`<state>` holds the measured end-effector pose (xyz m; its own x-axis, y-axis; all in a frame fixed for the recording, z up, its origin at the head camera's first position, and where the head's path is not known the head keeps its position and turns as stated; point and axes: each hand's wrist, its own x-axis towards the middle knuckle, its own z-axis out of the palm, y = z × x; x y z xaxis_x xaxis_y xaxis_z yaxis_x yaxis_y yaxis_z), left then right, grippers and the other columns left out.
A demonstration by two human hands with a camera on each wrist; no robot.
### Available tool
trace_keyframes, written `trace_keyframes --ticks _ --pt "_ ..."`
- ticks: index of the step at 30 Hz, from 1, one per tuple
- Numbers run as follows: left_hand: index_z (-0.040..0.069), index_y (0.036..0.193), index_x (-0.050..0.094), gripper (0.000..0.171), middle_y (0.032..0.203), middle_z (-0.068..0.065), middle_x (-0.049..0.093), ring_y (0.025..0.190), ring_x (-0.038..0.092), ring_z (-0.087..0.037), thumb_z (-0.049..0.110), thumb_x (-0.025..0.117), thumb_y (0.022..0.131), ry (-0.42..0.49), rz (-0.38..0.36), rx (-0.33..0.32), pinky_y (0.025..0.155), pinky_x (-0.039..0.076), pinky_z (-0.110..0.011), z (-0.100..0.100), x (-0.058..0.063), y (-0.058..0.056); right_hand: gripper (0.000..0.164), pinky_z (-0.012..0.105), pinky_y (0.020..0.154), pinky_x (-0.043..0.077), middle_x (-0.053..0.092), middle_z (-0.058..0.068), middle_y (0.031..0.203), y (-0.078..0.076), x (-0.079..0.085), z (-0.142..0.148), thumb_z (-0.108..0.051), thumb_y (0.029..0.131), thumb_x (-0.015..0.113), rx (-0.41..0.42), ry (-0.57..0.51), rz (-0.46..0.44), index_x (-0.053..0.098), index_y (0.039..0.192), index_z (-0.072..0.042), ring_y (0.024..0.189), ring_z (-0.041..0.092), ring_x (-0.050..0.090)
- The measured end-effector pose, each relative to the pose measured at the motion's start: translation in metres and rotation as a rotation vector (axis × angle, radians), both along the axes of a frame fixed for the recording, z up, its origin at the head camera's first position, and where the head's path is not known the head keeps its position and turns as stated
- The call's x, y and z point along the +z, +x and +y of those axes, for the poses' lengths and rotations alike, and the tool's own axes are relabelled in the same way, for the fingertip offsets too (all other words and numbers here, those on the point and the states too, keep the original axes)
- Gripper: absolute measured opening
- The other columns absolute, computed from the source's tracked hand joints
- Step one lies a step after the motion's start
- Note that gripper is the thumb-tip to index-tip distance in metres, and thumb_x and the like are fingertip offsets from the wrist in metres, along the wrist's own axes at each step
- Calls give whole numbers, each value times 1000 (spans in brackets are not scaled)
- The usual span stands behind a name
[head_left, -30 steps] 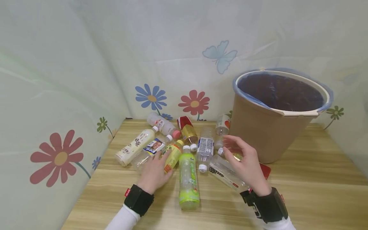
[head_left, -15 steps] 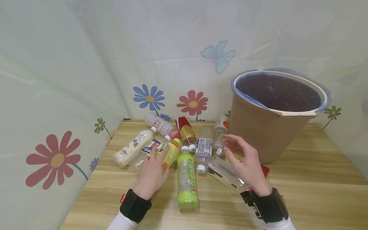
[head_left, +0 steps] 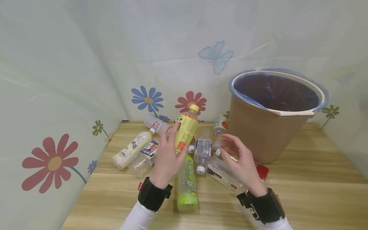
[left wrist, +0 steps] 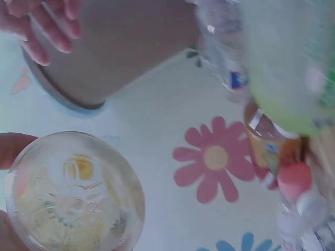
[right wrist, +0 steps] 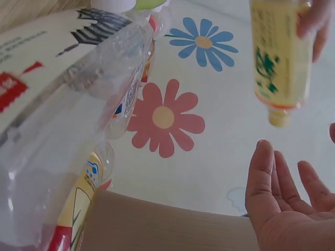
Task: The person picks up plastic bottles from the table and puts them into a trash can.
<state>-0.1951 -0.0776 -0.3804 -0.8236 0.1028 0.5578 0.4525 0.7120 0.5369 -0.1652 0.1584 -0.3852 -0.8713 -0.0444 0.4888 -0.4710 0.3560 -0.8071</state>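
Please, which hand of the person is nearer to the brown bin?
Right: the right hand is close to the brown bin, toward its lower left in the head view; the left hand, holding the yellow bottle, is farther left.

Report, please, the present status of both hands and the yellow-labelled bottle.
Left hand gripping yellow-labelled bottle, held above table. Right hand holding nothing. Bin open on top, nothing seen covering it.
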Motion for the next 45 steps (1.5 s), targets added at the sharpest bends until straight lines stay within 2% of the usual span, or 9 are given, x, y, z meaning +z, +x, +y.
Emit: trace_keyframes --ticks 4,8,15,24,27,30,32,39,45 --pt "16 158 30 77 154 -17 38 101 59 -29 26 69 92 93 10 -64 68 52 -29 14 6 1 49 7 91 50 60 19 133 1 0 0 0 97 59 29 -47 -64 46 145 -4 112 -3 61" --pt "15 159 27 78 156 -15 36 99 58 -25 28 67 93 159 -9 -129 63 49 -22 24 6 4 53 10 92 51 54 21 141 2 0 -2 -3 101 55 93 -98 -105 38 151 -5 116 -5 59" --pt "12 160 24 78 159 -14 32 120 54 -27 32 63 96 183 -61 -241 80 53 -30 38 -3 10 60 15 96 51 40 29 154 5 -1 -8 -6 105 47 219 -154 -124 23 160 -6 122 -7 56" --pt "10 161 23 77 159 -14 36 103 60 -22 37 60 98 176 -153 -294 79 54 -28 46 -5 16 68 15 97 52 30 39 156 5 -4 -13 -1 105 41 333 -209 -109 6 163 -6 124 -7 55" --pt "10 160 25 77 159 -13 39 105 63 -23 38 60 98 145 -176 -309 83 57 -31 45 -4 18 69 14 96 51 30 37 156 4 -5 -12 -3 105 41 310 -189 -128 4 163 -9 133 12 55" --pt "9 159 28 74 161 -13 39 126 60 -27 38 59 99 118 -197 -346 101 55 -41 43 -2 19 70 14 97 49 27 34 159 3 -5 -10 -6 105 41 280 -169 -153 3 163 -13 139 38 47" --pt "8 158 31 70 161 -13 39 139 52 -28 36 58 100 108 -212 -374 111 49 -47 41 -1 20 70 15 96 50 26 33 160 2 -5 -9 -8 106 40 275 -168 -168 1 164 -15 138 45 45" --pt "7 153 42 56 157 -10 47 139 53 -23 33 53 104 64 -234 -424 114 46 -44 34 5 19 73 26 82 60 31 32 151 -1 -7 -5 -9 105 42 282 -188 -207 0 163 -22 110 2 63" --pt "6 147 51 48 148 -11 57 130 60 -25 30 52 104 55 -215 -393 107 52 -43 29 9 19 79 28 75 61 40 27 145 -5 -11 -4 -10 100 53 196 -103 -215 7 163 -25 101 8 63"
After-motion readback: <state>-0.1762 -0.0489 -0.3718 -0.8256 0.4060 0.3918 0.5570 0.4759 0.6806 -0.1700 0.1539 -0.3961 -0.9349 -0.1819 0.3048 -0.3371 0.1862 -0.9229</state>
